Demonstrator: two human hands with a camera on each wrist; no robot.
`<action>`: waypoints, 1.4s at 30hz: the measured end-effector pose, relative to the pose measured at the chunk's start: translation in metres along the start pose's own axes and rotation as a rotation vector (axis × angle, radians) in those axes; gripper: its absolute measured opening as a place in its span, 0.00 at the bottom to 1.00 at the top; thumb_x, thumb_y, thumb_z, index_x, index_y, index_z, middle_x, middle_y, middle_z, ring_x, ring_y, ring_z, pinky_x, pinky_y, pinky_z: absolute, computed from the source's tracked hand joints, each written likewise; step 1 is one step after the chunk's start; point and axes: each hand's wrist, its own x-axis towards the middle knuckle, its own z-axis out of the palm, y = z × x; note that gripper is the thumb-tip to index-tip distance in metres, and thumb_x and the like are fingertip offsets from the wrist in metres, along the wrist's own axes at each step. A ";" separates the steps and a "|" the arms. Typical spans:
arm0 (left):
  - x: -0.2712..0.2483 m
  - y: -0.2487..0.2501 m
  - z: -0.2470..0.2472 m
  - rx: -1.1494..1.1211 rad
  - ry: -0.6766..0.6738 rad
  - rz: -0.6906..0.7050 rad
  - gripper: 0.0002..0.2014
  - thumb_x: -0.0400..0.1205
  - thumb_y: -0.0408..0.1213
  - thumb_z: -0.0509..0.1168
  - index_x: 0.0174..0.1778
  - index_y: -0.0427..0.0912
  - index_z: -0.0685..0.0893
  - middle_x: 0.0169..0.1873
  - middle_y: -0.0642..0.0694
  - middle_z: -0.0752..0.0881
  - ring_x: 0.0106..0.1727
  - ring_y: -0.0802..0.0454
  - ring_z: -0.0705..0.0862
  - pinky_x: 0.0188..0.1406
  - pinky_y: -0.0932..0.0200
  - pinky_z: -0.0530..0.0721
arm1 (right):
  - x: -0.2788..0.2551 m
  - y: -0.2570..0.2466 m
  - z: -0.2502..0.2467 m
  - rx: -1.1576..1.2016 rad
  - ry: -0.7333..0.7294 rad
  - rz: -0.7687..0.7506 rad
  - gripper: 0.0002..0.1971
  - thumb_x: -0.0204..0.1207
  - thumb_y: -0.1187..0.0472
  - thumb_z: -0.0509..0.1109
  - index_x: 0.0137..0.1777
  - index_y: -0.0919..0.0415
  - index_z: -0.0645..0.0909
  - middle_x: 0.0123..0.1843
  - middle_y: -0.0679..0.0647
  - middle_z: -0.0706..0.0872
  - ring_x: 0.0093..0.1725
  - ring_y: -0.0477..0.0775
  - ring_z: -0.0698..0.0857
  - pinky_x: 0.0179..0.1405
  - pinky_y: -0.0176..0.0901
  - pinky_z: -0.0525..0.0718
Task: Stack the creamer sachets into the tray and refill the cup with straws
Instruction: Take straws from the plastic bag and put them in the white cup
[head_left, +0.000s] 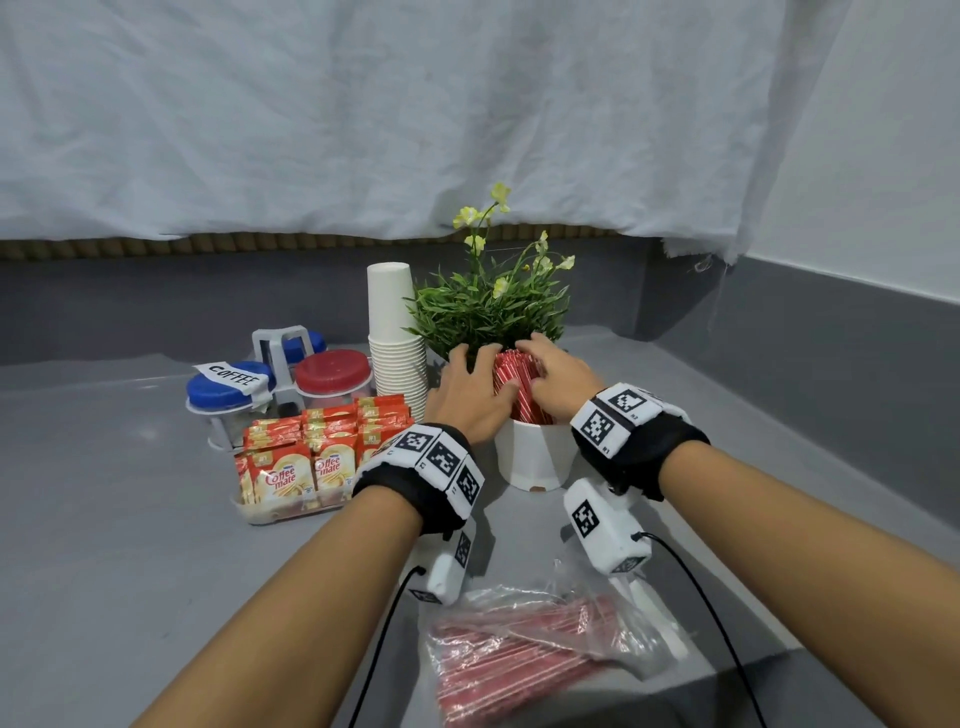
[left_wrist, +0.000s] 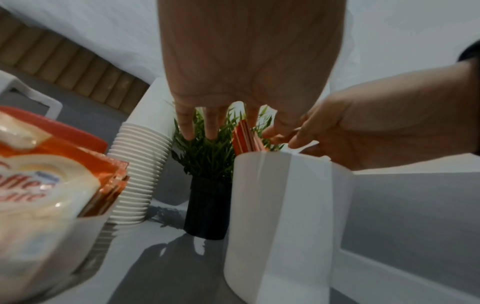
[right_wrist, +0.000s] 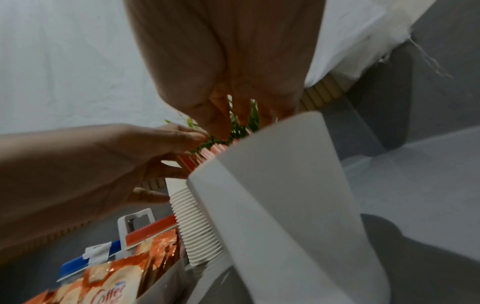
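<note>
Straws (head_left: 511, 387) packed in cup (head_left: 535, 457)
Red, white-striped, leaning in white faceted cup; left hand (head_left: 467, 397) and right hand (head_left: 558, 379) press bundle with loose fingers.

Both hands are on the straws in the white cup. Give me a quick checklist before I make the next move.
1. Cup upright: ok.
2. Straws standing inside the cup: ok, though the bundle leans a little.
3. Left hand and right hand both touching the straws: ok.
4. Sachets filed upright in the tray: ok.
5. Bag emptied: not ok, red straws lie inside it.
6. Fingers clear of the plant behind the cup: cannot tell.
</note>
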 end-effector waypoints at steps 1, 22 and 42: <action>-0.002 0.001 -0.002 -0.023 0.013 0.005 0.26 0.83 0.49 0.56 0.77 0.50 0.60 0.77 0.39 0.58 0.76 0.38 0.65 0.74 0.39 0.67 | -0.003 0.000 -0.003 0.035 0.034 -0.003 0.29 0.77 0.73 0.56 0.79 0.57 0.62 0.83 0.54 0.57 0.79 0.59 0.65 0.77 0.48 0.64; -0.117 0.043 0.003 0.067 -0.222 0.139 0.12 0.81 0.37 0.60 0.56 0.35 0.81 0.58 0.37 0.78 0.60 0.41 0.77 0.56 0.56 0.73 | -0.155 0.037 0.018 0.260 -0.010 0.259 0.11 0.77 0.59 0.66 0.57 0.59 0.73 0.41 0.54 0.79 0.35 0.51 0.79 0.32 0.38 0.76; -0.190 0.011 0.039 0.221 -0.299 -0.001 0.26 0.82 0.50 0.60 0.71 0.38 0.66 0.68 0.39 0.68 0.69 0.41 0.66 0.68 0.50 0.67 | -0.173 0.036 0.036 0.273 -0.082 0.180 0.14 0.68 0.75 0.67 0.27 0.57 0.78 0.30 0.51 0.80 0.34 0.53 0.78 0.36 0.43 0.79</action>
